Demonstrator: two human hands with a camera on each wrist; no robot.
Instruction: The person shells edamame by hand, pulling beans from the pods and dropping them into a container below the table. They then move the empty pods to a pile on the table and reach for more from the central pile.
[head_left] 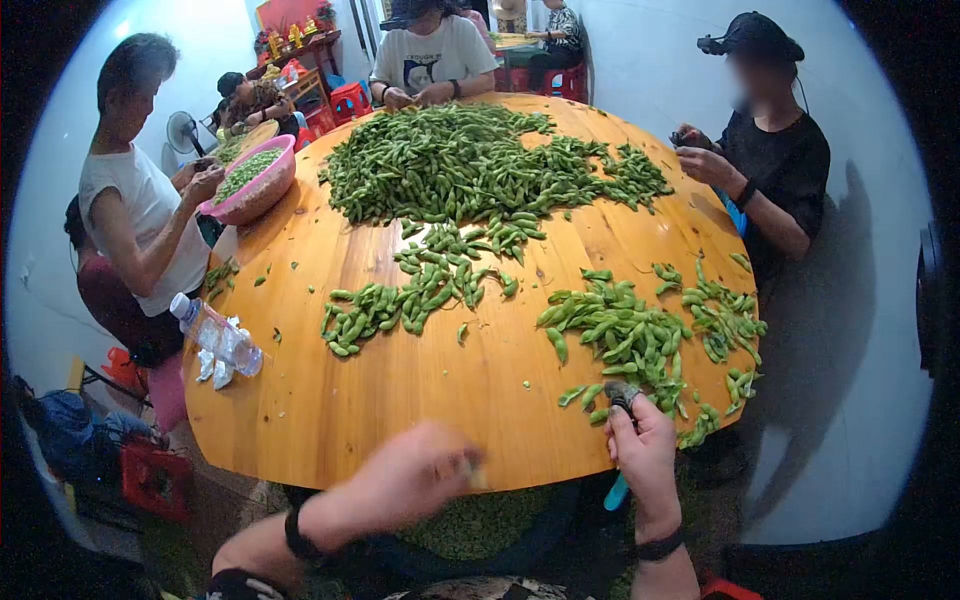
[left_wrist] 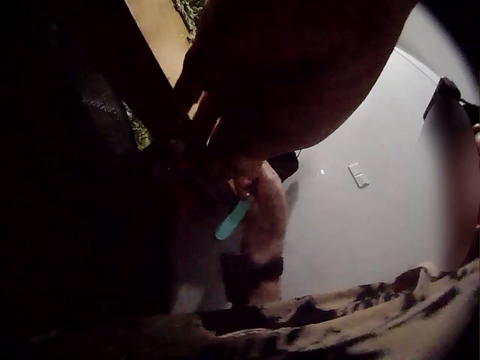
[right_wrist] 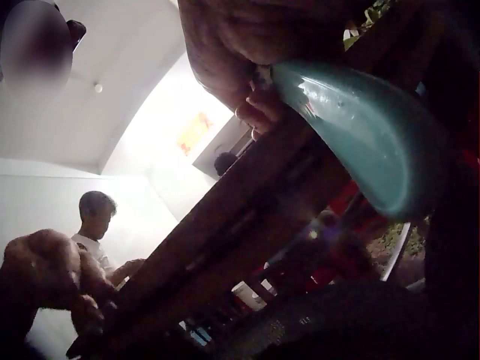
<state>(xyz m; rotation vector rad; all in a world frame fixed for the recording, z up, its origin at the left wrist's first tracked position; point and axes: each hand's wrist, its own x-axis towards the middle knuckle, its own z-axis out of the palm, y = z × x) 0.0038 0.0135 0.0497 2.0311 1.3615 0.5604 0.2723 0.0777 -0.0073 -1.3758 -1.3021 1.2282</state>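
Observation:
My right hand (head_left: pixel 645 455) is curled round a tool with a teal handle (head_left: pixel 616 493) at the table's near edge, and something dark (head_left: pixel 622 392) covers its thumb or fingertip area. The handle (right_wrist: pixel 367 135) shows large under the hand (right_wrist: pixel 232 45) in the right wrist view. My left hand (head_left: pixel 410 475), blurred, is over the near edge to the left; whether its bent fingers hold anything is unclear. Loose green pods (head_left: pixel 630 335) lie just beyond my right hand. Below the edge, between my arms, are green pieces (head_left: pixel 480 525) in a dark container.
A large pod heap (head_left: pixel 450 165) covers the wooden table's (head_left: pixel 400 420) far part, with a smaller group (head_left: pixel 380 310) nearer. A bottle (head_left: pixel 225 340) and crumpled tissues (head_left: pixel 215 365) lie left. People sit around the table; one is beside a pink basin (head_left: pixel 262 195).

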